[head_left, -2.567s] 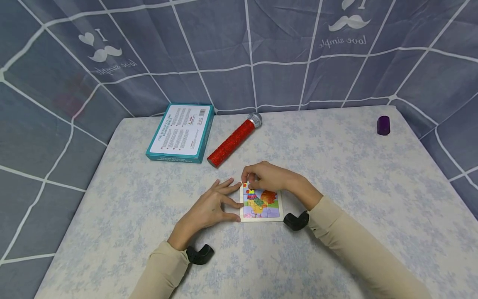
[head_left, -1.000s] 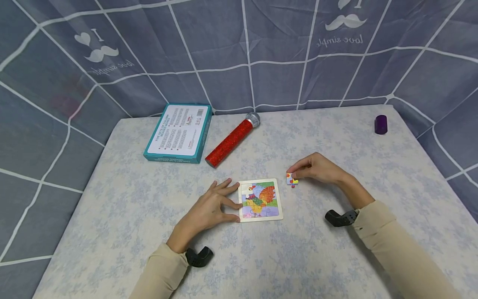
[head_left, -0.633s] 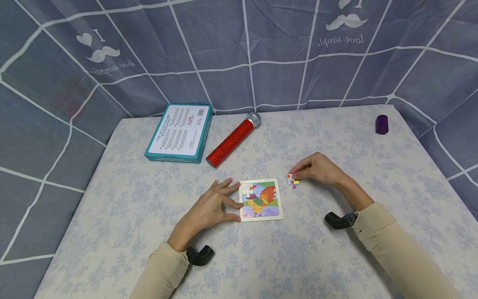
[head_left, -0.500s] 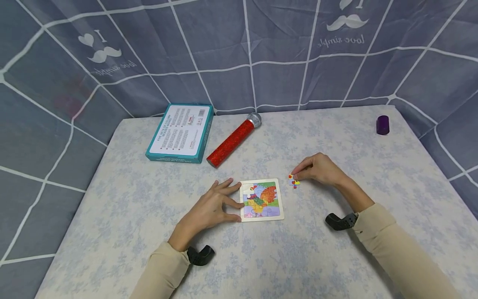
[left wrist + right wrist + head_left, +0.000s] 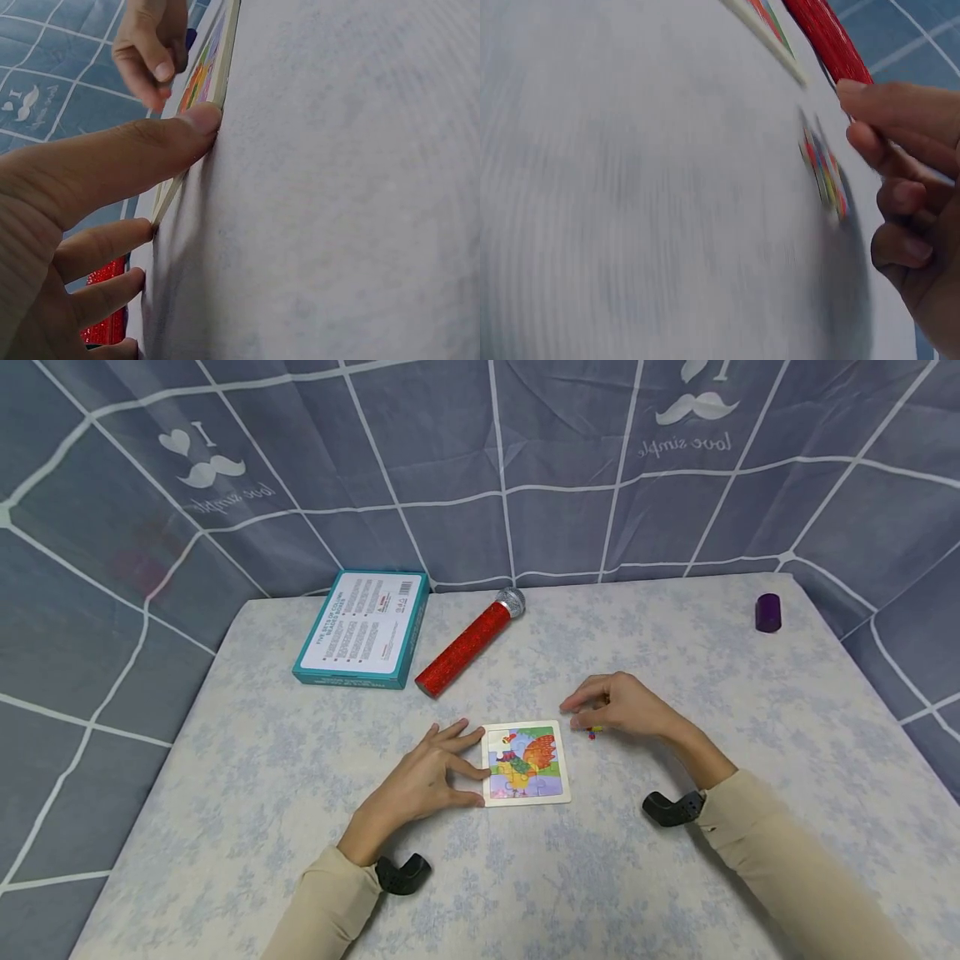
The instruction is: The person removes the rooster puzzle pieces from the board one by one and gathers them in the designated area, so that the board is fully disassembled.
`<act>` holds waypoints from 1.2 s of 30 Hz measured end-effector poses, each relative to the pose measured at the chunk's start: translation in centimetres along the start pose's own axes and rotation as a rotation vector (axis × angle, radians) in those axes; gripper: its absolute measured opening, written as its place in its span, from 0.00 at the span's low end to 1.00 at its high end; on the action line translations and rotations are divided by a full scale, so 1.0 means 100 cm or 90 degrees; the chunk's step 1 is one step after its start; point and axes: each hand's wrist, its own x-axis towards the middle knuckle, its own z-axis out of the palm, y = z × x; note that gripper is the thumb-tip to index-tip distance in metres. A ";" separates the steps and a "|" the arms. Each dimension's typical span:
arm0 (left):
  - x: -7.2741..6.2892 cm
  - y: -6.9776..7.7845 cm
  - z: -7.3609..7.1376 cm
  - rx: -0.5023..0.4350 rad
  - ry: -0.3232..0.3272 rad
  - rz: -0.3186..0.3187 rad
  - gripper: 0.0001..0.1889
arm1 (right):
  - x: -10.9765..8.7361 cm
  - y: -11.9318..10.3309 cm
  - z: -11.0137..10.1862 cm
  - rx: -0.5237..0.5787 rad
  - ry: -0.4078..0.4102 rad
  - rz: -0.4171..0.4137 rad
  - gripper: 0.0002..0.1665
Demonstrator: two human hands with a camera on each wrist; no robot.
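Note:
A square jigsaw puzzle (image 5: pixel 536 785) with a rooster picture and pale frame lies flat on the table. Its upper left corner shows a pale bare patch. My left hand (image 5: pixel 423 777) has its fingers spread, with thumb and fingertips touching the frame's left edge; the left wrist view shows the thumb (image 5: pixel 135 161) against that edge. Right of the puzzle, my right hand (image 5: pixel 626 706) hovers with loosely bent fingers, thumb and forefinger apart. Small colourful puzzle pieces (image 5: pixel 825 176) lie on the table beneath it, blurred in the right wrist view and mostly hidden in the head view.
A red glittery microphone (image 5: pixel 465 647) lies behind the puzzle. A teal-edged box (image 5: pixel 363 622) with a white printed face lies at the back left. Far right stands or lies a small purple cylinder (image 5: pixel 768 612). A blue-grey curtain (image 5: pixel 555 527) hangs behind the table.
My right hand took a piece from the puzzle's upper left, carried it right and let it go on the table. It now shifts slightly left. My left hand has stayed at the frame.

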 end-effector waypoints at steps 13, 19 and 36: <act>0.000 0.001 0.001 0.004 -0.006 0.000 0.20 | 0.039 -0.031 0.039 -0.011 -0.184 -0.125 0.19; 0.000 0.002 0.001 0.002 -0.007 0.000 0.20 | 0.041 -0.034 0.041 -0.041 -0.201 -0.127 0.20; 0.001 0.002 0.000 -0.008 -0.006 -0.005 0.20 | 0.043 -0.033 0.044 -0.028 -0.195 -0.100 0.16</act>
